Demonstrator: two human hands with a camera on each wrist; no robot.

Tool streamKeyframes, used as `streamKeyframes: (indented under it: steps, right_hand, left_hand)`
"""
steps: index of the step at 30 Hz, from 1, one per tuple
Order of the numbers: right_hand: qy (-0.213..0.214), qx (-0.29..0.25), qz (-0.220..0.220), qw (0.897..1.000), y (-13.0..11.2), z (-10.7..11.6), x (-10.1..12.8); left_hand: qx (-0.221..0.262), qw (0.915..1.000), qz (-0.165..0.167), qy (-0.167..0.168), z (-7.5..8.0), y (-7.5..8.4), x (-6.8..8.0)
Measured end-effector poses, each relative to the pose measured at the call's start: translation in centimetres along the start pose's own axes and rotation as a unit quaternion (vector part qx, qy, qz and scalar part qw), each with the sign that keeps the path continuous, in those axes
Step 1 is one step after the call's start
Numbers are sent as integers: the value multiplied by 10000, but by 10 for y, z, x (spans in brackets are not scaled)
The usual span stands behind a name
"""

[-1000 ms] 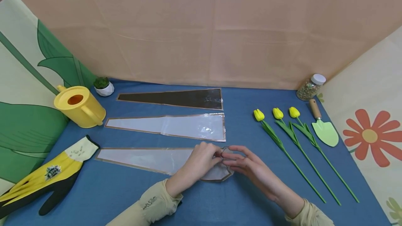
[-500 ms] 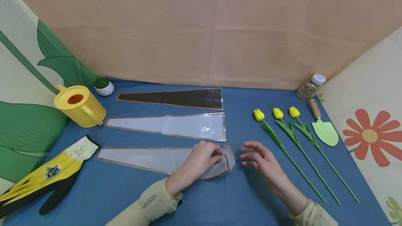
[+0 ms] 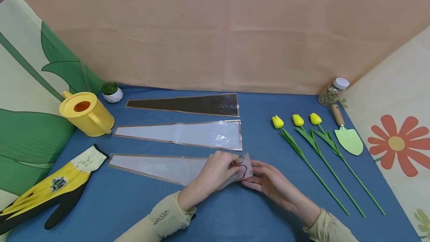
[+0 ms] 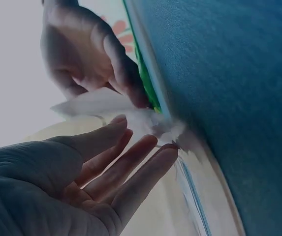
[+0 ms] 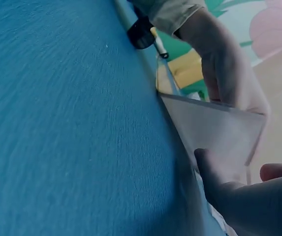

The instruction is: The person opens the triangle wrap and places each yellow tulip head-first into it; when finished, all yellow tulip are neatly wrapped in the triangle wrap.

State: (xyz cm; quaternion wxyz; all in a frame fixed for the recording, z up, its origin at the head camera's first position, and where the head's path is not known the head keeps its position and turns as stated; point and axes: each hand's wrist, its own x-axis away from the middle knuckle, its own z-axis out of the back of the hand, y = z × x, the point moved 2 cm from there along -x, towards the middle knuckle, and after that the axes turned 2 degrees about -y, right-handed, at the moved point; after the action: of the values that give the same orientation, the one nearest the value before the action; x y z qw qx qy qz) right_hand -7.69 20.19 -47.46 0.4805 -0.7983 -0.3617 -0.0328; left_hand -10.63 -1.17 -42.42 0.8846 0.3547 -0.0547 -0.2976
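Note:
Nearest the person lies a long tapered translucent flower sleeve [image 3: 151,165] with a brown border. At its wide right end, my left hand [image 3: 215,169] pinches the upper layer between thumb and fingertips. That end is lifted and bent upward, its pale face [image 5: 214,128] showing in the right wrist view. My right hand [image 3: 272,184] touches the raised end from the right with relaxed fingers, its thumb [image 5: 207,167] against the face. Two more sleeves lie flat behind, one white [image 3: 201,134] and one black [image 3: 195,105].
Three yellow tulips [image 3: 299,152] lie on the right, beside a green trowel [image 3: 349,141] and a jar of small pieces [image 3: 330,94]. To the left are a yellow watering can [image 3: 90,117], a small potted plant [image 3: 112,94] and a gardening glove [image 3: 60,186] on the blue cloth [image 3: 134,204].
The right hand drew back from the sleeve's end to the right, then returned to touch it. The end now stands more raised and bent; the left hand keeps its pinch there.

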Motion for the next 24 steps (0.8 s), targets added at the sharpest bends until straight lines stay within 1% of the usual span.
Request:
streamKeyframes:
  steps: [2,3,4,7,9,10,12,13,14,20,24]
  right_hand:
    - [-243,23,39,9997,7,14,-7]
    - [-342,123,128,9993,8,15,-7]
    - [-410,117,88,9991,12,22,-11]
    - [-344,606,40,9976,20,36,-20]
    - [-232,585,-91,9980,25,46,-25]
    - [-114,516,-243,9983,30,54,-29]
    - [15,597,-270,9979,30,53,-30]
    - [62,632,-282,9976,28,50,-28]
    - [122,780,-237,9966,24,42,-25]
    - [484,1543,-79,9868,-7,-22,1]
    - [397,1500,-57,9879,-12,-29,6]
  left_hand:
    - [-55,9999,62,-80,0,0,0]
    - [-86,9998,95,-120,0,1,-1]
    - [-94,9997,117,-167,0,0,-1]
    - [-127,9994,153,-295,0,0,0]
    - [-120,9992,160,-358,0,-1,0]
    - [-125,9991,155,-386,0,-1,0]
    - [-147,9989,170,-421,0,-2,0]
    - [-166,9988,172,-424,0,-2,0]
    - [-180,9988,187,-424,0,-2,0]
    - [-167,9993,224,-259,2,-4,1]
    - [-242,9994,158,-169,4,-4,1]
